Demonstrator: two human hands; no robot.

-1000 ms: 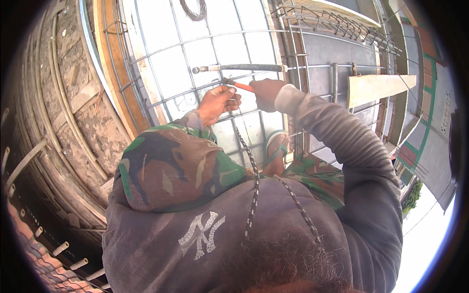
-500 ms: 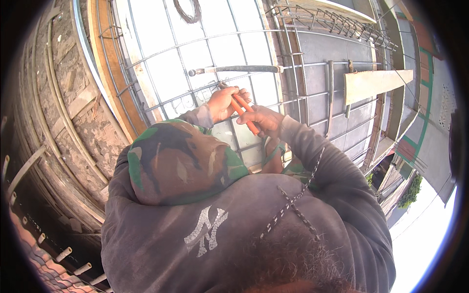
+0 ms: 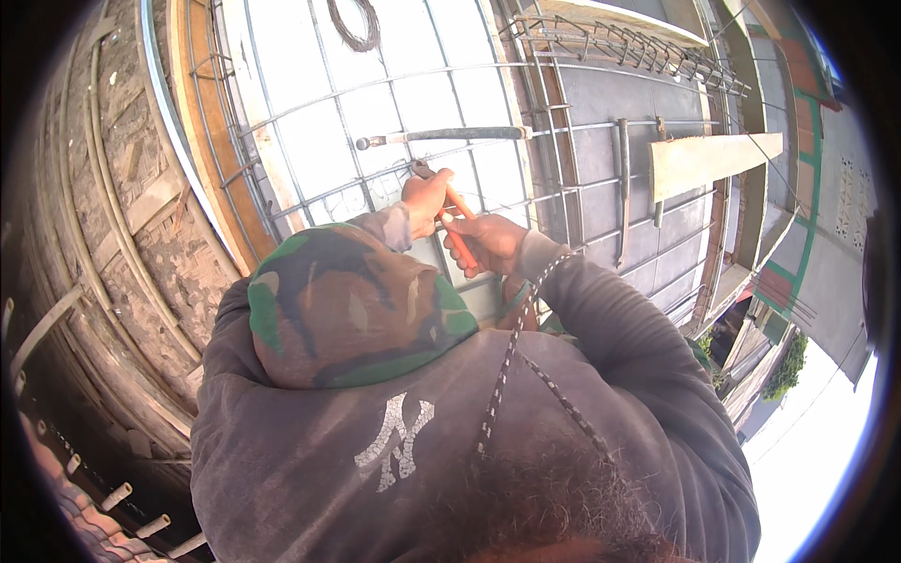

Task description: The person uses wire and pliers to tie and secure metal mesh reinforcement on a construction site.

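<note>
Orange-handled pincers [image 3: 458, 246] are held over a grid of steel reinforcing bars [image 3: 394, 108], their dark jaws close to a bar. My right hand [image 3: 493, 242] is closed around the handles, which are spread apart. Higher up, my left hand [image 3: 427, 199] is closed at the pincers' front part, just behind the jaws; its fingertips are partly hidden. A hammer [image 3: 460, 134] with a dark handle lies across the bars just beyond both hands. Further off, a coil of thin dark wire [image 3: 355, 28] rests on the bright white surface.
A wooden form board [image 3: 202, 113] runs along the left, with bamboo poles [image 3: 113, 192] beyond it. To the right are a pale plank [image 3: 715, 161], a metal bar [image 3: 624, 192] and dark panels [image 3: 619, 94] under the rebar. A rebar cage [image 3: 629, 47] lies at the far right.
The pincers have shifted slightly left and their handles have spread wider. My right hand has moved left and a little nearer to me; my left hand has turned around the tool.
</note>
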